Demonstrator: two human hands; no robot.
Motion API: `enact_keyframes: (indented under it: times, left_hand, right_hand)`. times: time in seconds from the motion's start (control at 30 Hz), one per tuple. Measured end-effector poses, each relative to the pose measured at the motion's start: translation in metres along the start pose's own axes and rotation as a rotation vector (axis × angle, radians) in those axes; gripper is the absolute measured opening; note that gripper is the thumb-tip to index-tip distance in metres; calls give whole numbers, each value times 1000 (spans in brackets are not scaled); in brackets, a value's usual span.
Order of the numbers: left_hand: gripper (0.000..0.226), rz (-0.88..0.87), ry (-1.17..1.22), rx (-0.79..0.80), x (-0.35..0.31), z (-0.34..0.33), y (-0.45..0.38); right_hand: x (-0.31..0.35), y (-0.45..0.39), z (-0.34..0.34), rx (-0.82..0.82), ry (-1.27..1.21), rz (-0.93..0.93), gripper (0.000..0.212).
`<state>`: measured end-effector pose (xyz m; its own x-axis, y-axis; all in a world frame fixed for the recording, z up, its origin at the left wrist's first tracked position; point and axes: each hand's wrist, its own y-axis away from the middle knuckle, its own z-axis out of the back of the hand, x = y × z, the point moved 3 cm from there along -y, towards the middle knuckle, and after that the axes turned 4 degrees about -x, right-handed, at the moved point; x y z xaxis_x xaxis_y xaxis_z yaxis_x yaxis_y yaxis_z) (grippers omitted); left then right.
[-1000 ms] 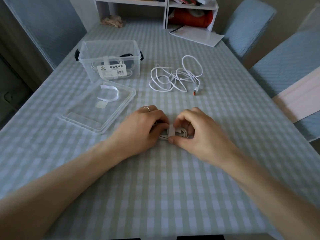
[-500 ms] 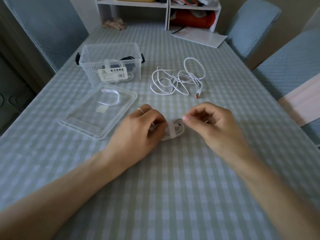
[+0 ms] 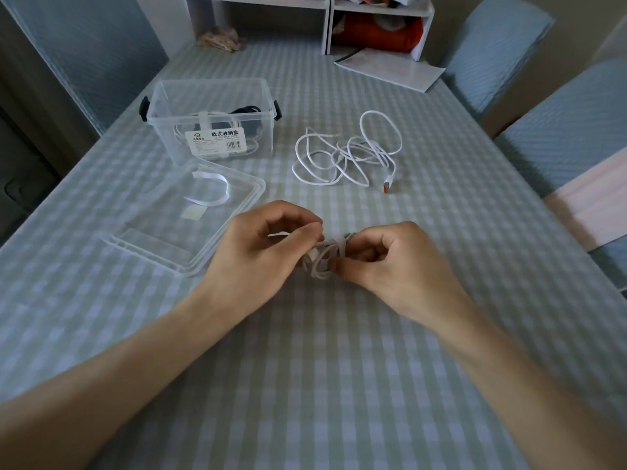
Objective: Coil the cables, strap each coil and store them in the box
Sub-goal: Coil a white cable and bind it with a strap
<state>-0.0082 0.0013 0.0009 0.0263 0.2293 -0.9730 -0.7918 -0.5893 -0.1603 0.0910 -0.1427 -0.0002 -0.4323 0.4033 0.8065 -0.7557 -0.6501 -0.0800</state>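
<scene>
Between my hands at the table's middle is a small white cable coil (image 3: 320, 261) with a white strap around it. My left hand (image 3: 264, 252) pinches the coil and strap from the left, and my right hand (image 3: 390, 262) grips the coil's right side. A loose white cable (image 3: 346, 154) with an orange plug lies tangled further back. The clear plastic box (image 3: 163, 106) stands at the back left with strapped coils inside. Its lid (image 3: 190, 256) lies in front of it, with a white strap (image 3: 212, 186) on it.
A white sheet of paper (image 3: 390, 67) lies at the far end beside a white shelf unit (image 3: 325, 25). Blue-covered chairs (image 3: 570, 120) stand along the right edge. A tan bundle (image 3: 220, 39) sits at the far left of the checked tablecloth.
My right hand let go of the coil, lifted away, then came back to grip it. The coil has been lifted and turned between both hands.
</scene>
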Motion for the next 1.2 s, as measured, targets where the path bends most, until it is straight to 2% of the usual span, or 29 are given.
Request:
enact_keyframes:
  times: [0.07, 0.13, 0.23, 0.33, 0.47, 0.57, 0.83, 1.03, 1.2]
  left_hand:
    - [11, 49, 66, 26, 1, 0, 0]
    - [12, 46, 35, 68, 0, -1, 1]
    - [8, 21, -93, 159, -1, -2, 3]
    - [7, 12, -145, 189, -4, -3, 6]
    - [11, 40, -110, 215, -4, -3, 6]
    - [14, 48, -124, 195, -2, -3, 5]
    - [7, 21, -158, 193, -1, -4, 4]
    - [9, -41, -203, 156, -1, -9, 8]
    - [16, 8, -96, 167, 1, -6, 6]
  right_hand:
    - [-2, -1, 0, 0, -48, 5, 21]
    - [-3, -2, 2, -12, -82, 12, 22]
    - [-2, -1, 2, -10, -147, 34, 34]
    - [-1, 2, 1, -10, -78, 108, 44]
    - [-2, 3, 1, -47, 14, 229, 25]
    - [0, 4, 0, -43, 45, 270, 19]
    - [-2, 2, 1, 41, -5, 159, 17]
    - [1, 3, 0, 8, 100, 265, 6]
    - [2, 4, 1, -20, 58, 345, 17]
